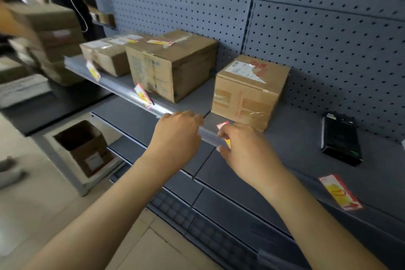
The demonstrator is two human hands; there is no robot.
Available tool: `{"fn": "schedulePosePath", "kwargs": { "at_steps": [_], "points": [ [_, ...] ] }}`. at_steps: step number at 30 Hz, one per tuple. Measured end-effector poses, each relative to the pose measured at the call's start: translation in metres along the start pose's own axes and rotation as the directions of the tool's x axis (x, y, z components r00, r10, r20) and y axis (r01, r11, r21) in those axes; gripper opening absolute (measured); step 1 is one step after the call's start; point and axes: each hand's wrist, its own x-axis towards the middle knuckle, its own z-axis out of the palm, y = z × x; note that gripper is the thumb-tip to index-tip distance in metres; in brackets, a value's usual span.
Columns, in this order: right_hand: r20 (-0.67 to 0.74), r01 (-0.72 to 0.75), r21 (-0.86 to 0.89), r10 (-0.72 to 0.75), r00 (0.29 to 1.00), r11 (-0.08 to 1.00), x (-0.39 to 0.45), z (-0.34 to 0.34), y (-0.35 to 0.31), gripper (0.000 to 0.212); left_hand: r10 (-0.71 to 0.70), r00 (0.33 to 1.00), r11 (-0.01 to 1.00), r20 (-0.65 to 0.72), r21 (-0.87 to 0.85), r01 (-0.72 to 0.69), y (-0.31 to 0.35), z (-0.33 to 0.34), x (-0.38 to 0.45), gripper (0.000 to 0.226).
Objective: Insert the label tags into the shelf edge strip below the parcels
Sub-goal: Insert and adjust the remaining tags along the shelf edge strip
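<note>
A clear plastic edge strip (122, 92) runs along the front of the grey shelf (295, 138). My right hand (243, 147) pinches a red and yellow label tag (223, 126) against the strip, below the right parcel (249, 92). My left hand (177, 136) rests curled on the strip just left of it, fingers over the edge. Two tags (143, 94) (93, 70) sit in the strip below the middle parcel (173, 63) and the left parcel (105, 55). Another tag (340, 193) lies at the shelf's front edge on the right.
A black handheld device (339, 138) lies on the shelf at right. Grey pegboard (306, 28) backs the shelf. An open cardboard box (85, 147) stands on the floor at lower left. Stacked boxes (52, 37) are at the far left. Lower shelves sit beneath.
</note>
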Motion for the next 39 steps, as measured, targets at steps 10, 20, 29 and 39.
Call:
{"fn": "schedulePosePath", "kwargs": {
  "at_steps": [10, 20, 29, 39],
  "points": [
    [-0.032, 0.131, 0.107, -0.129, 0.991, 0.986, 0.122, 0.057, -0.123, 0.018, -0.118, 0.993, 0.993, 0.011, 0.021, 0.118, -0.177, -0.020, 0.006, 0.028],
    [-0.069, 0.126, 0.108, -0.119, 0.991, 0.986, 0.235, 0.084, -0.153, 0.011, -0.121, 0.992, 0.993, -0.042, -0.020, 0.120, -0.265, -0.010, 0.077, 0.024],
    [-0.194, 0.154, 0.099, -0.133, 0.972, 0.983, 0.330, 0.086, -0.177, 0.011, -0.123, 0.992, 0.992, -0.034, -0.036, 0.122, -0.331, -0.020, 0.157, 0.026],
    [-0.230, -0.145, -0.066, 0.127, 0.965, 0.987, 0.400, 0.082, -0.162, 0.020, 0.115, 0.988, 0.988, -0.106, -0.090, -0.124, -0.383, -0.013, 0.245, 0.025]
  ]
}}
